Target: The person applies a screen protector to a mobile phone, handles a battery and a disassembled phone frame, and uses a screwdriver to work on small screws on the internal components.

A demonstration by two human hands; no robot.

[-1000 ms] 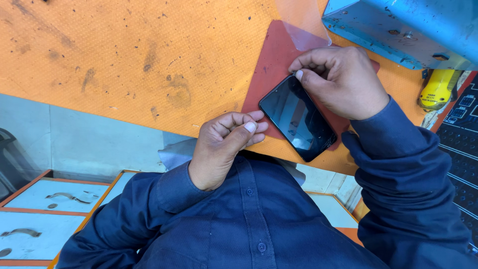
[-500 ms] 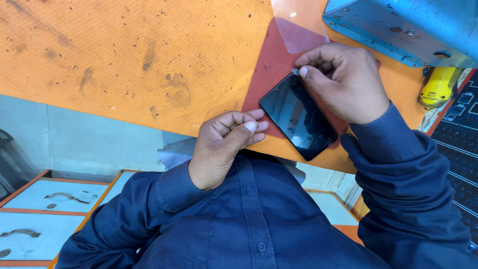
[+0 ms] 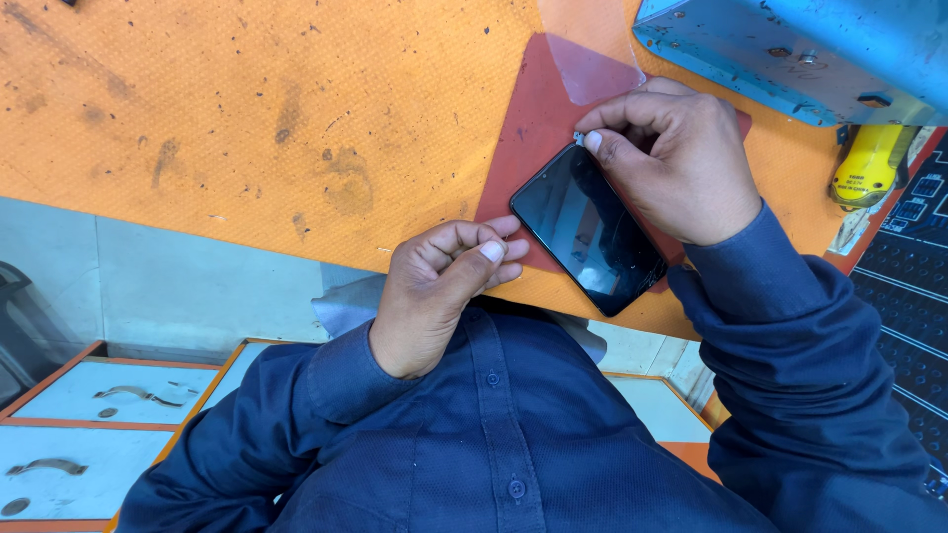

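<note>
A black phone [image 3: 589, 229] lies screen-up on a dark red mat [image 3: 533, 128] on the orange bench top. My right hand [image 3: 681, 168] covers the phone's far right side, thumb and forefinger pinched at its top corner on a small pale tab. My left hand [image 3: 444, 286] rests curled at the mat's near edge, just left of the phone, fingertips pressed to the thumb; nothing shows between them. A piece of clear film [image 3: 592, 69] lies on the mat's far corner.
A blue metal machine base [image 3: 790, 49] sits at the far right. A yellow tool [image 3: 864, 163] lies beside it, with a black patterned mat [image 3: 908, 266] to the right. Below the orange bench top [image 3: 247, 118] are white drawers with metal handles [image 3: 109, 395].
My right hand's pinch has crept along the phone's edge to its top corner. The left hand has stayed curled at the mat's edge.
</note>
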